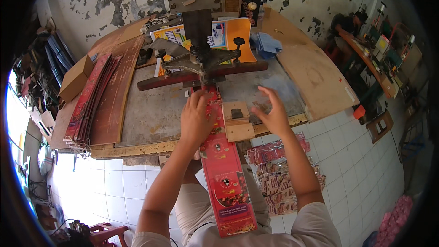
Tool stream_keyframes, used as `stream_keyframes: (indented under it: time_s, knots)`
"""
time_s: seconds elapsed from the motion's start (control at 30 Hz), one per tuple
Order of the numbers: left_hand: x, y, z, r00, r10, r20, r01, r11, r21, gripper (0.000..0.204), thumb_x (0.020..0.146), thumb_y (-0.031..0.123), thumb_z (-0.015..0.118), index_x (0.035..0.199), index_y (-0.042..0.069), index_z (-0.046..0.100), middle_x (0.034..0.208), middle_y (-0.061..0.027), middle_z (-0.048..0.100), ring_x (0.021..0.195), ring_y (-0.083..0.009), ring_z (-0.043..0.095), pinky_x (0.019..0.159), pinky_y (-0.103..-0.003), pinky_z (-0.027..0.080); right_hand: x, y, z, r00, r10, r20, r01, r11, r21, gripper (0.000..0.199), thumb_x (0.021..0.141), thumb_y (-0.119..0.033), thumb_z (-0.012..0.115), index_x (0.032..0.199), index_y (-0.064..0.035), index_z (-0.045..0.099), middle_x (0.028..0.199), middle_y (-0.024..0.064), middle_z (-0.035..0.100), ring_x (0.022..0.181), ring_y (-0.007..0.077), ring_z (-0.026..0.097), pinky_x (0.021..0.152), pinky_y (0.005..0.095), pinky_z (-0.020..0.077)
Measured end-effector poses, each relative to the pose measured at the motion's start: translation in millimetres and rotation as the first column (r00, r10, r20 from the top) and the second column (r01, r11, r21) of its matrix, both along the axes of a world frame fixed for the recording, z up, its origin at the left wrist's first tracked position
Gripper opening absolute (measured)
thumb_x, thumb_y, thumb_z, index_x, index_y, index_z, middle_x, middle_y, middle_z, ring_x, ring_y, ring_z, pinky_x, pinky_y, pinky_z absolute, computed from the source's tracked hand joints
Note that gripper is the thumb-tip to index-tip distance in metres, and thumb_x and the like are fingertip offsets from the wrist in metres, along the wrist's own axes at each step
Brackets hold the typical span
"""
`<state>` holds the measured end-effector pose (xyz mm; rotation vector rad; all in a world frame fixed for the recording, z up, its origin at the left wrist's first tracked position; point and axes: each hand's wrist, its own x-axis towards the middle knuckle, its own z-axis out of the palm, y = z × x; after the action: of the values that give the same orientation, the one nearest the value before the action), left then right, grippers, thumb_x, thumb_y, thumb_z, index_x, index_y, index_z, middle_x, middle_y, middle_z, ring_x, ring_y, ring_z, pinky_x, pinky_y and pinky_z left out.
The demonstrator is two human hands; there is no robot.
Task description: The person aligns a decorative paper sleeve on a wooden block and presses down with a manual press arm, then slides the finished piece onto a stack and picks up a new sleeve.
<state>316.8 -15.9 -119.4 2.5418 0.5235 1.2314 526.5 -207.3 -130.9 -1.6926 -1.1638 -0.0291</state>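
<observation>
A long red printed strip [224,174] runs from beneath the press head [202,59] toward me, its near end over my lap. My left hand [195,116] is at the strip's left edge, fingers bent over it close to the press; the hand covers part of the strip. To the right of the strip, my right hand [273,112] hovers above the table with thumb and fingers apart, holding nothing. Between the hands, a small wooden guide block [240,132] with a dark patch lies against the strip's right edge.
A stack of red strips [87,100] and a cardboard box [75,79] occupy the table's left side. Blue sheets [266,43] lie at the back right. Bundled printed packs [279,178] rest on the tiled floor. Another person [350,25] sits at a far-right bench.
</observation>
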Motion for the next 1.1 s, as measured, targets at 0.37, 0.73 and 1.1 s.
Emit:
stream_keyframes:
  time_s: [0.37, 0.73, 1.1]
  knots:
    - [-7, 1, -22, 0.929, -0.353, -0.112, 0.361, 0.93, 0.069, 0.032, 0.097, 0.011, 0.077, 0.128, 0.005, 0.079, 0.14, -0.0096, 0.076, 0.13, -0.031, 0.07, 0.11, -0.046, 0.053, 7, -3, -23, 0.926, 0.213, 0.31, -0.193, 0.977, -0.097, 0.03, 0.098, -0.017, 0.083, 0.128, -0.0138, 0.082, 0.145, -0.0008, 0.075, 0.142, 0.027, 0.061, 0.121, 0.0461, 0.0415]
    - [-11, -2, -26, 0.945, -0.319, -0.071, 0.324, 0.943, 0.079, 0.028, 0.094, 0.009, 0.08, 0.122, 0.006, 0.083, 0.135, -0.0075, 0.08, 0.124, -0.0267, 0.075, 0.101, -0.042, 0.057, 0, -4, -25, 0.93, 0.185, 0.317, -0.177, 0.983, -0.053, 0.035, 0.095, -0.012, 0.084, 0.129, -0.0155, 0.084, 0.137, -0.0029, 0.08, 0.133, 0.0227, 0.068, 0.116, 0.0415, 0.0465]
    - [-9, -1, -23, 0.939, -0.332, -0.086, 0.339, 0.938, 0.077, 0.032, 0.095, 0.01, 0.079, 0.126, 0.005, 0.081, 0.139, -0.0093, 0.078, 0.122, -0.0288, 0.075, 0.101, -0.044, 0.058, 3, -4, -26, 0.936, 0.172, 0.306, -0.176, 0.984, -0.013, 0.034, 0.093, -0.013, 0.086, 0.127, -0.0119, 0.084, 0.134, 0.0029, 0.081, 0.13, 0.0252, 0.07, 0.114, 0.0428, 0.0492]
